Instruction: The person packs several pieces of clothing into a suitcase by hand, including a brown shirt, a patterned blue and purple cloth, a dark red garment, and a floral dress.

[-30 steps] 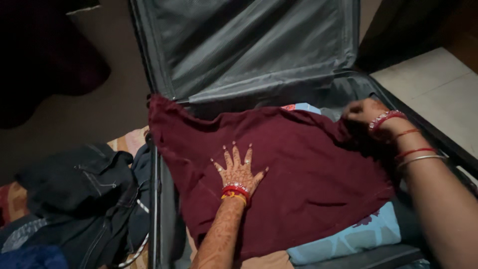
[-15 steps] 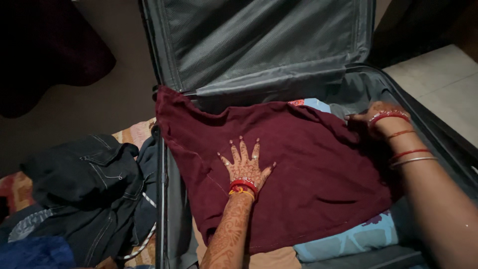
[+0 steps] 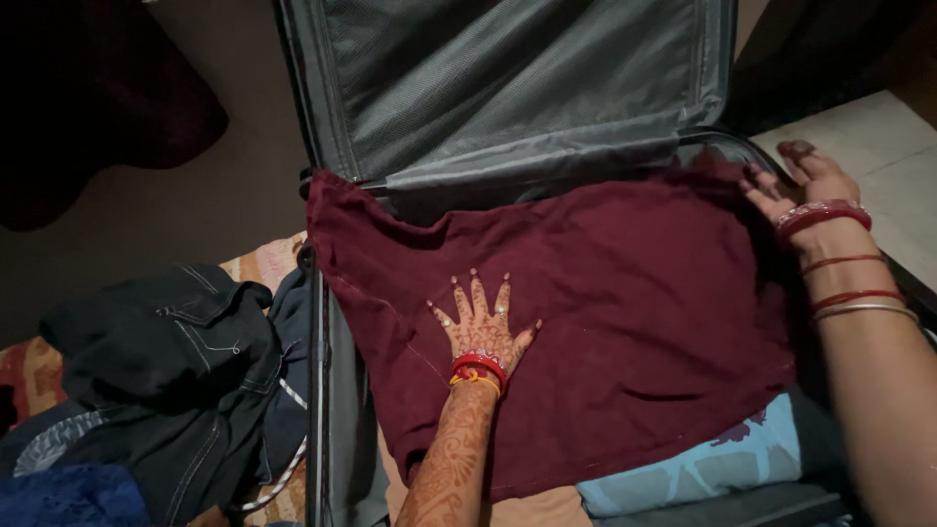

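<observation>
Two hands on one dark red soft cloth (image 3: 595, 322), spread flat over the open grey suitcase (image 3: 508, 88), long side running left to right. Left hand (image 3: 478, 327) pressed flat, fingers spread. Right hand (image 3: 795, 185) at the far right corner, maybe pinching the edge; too dim to tell.

Cloth (image 3: 605, 293) covers the suitcase (image 3: 332, 410); clothes pile (image 3: 156, 381) left, apparently outside.

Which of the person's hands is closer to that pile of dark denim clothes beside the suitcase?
Left. The left hand lies flat on the maroon cloth, a little right of the dark denim pile. The right hand is at the cloth's far right corner.
</observation>
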